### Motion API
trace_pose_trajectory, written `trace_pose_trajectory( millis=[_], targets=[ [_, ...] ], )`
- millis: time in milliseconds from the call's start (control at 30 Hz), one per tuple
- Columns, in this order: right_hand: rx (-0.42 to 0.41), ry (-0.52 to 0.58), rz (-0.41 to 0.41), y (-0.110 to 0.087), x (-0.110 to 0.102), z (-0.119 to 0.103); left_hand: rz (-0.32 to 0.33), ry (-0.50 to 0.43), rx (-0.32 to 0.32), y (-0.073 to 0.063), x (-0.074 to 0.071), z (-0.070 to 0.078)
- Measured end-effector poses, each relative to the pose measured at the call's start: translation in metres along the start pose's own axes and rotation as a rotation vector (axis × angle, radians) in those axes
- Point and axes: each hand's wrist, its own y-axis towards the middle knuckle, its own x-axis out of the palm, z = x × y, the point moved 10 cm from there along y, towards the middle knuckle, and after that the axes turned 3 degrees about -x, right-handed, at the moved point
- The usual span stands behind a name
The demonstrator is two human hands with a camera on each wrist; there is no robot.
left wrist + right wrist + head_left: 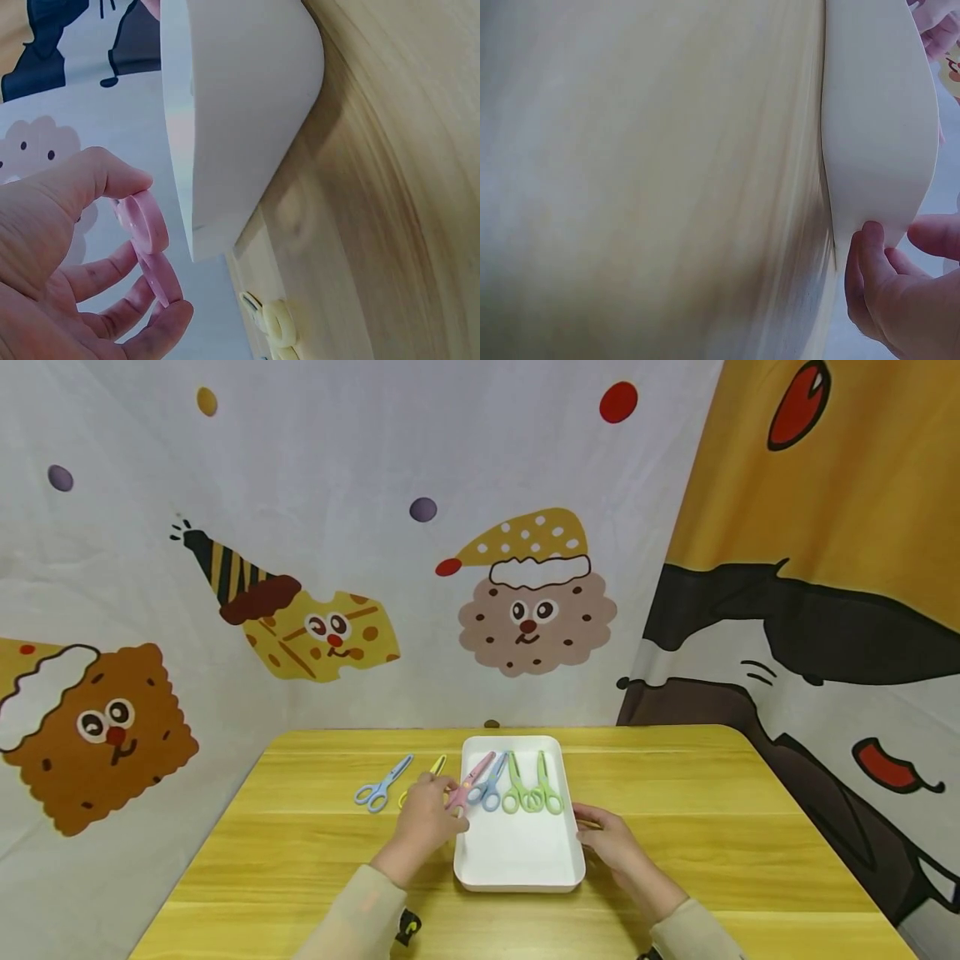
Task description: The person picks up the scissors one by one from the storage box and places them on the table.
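Observation:
My left hand (427, 814) holds a pair of pink scissors (150, 225) by the handle loops, thumb on one loop and fingers on the other. Their blades point away, over the left rim of a white tray (517, 860). Inside that tray lie blue scissors (492, 781) and two pairs of green scissors (546, 789), side by side with blades pointing to the back. At the tray's right side, my right hand (611, 839) grips the wall, fingertips on the outside and thumb at the rim. Yellow scissors (279, 326) lie on the table, partly hidden behind my left hand.
Another pair of blue scissors (382, 787) lies on the wooden table (675, 777), left of the yellow ones. A cloth printed with cartoon figures (337, 485) hangs behind the table's back edge.

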Motion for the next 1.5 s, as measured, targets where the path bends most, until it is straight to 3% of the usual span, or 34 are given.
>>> trace_pose_trajectory(
  millis=[200, 500, 900, 1500],
  targets=[
    [-0.001, -0.003, 0.004, 0.001, 0.0, -0.001, 0.016, 0.006, -0.028, 0.002, -0.004, -0.008],
    [0.003, -0.017, 0.002, 0.0, 0.0, -0.001, 0.074, -0.017, -0.011, 0.003, -0.012, -0.021],
    [0.002, -0.032, -0.008, 0.0, 0.0, -0.002, 0.059, -0.005, -0.086, 0.005, -0.018, -0.048],
    [0.003, -0.032, -0.005, 0.0, -0.001, -0.001, 0.093, 0.052, -0.111, 0.006, -0.037, -0.073]
  ],
)
